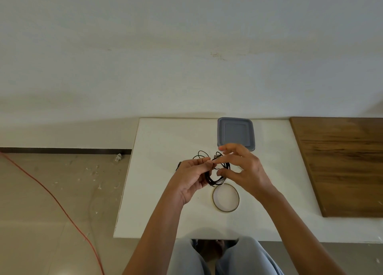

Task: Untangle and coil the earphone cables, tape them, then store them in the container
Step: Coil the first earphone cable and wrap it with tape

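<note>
A coil of black earphone cable (215, 180) hangs between my hands above the white table (157, 191). My left hand (191, 180) pinches the coil at its upper left, fingers curled round the strands. My right hand (241, 169) touches the coil's right side; its index finger points left to the left fingertips and its thumb sits below, with the other fingers spread. Loose loops of cable (202, 155) stick up behind the hands. A thin roll of clear tape (226, 198) lies flat just below the coil. The grey square container (235, 133) stands behind, its lid on.
A brown wooden board (342, 162) covers the table's right part. An orange cord (53, 198) runs across the tiled floor at the left, with small bits of debris (118, 157) near the wall. My knees (228, 258) show under the table's front edge.
</note>
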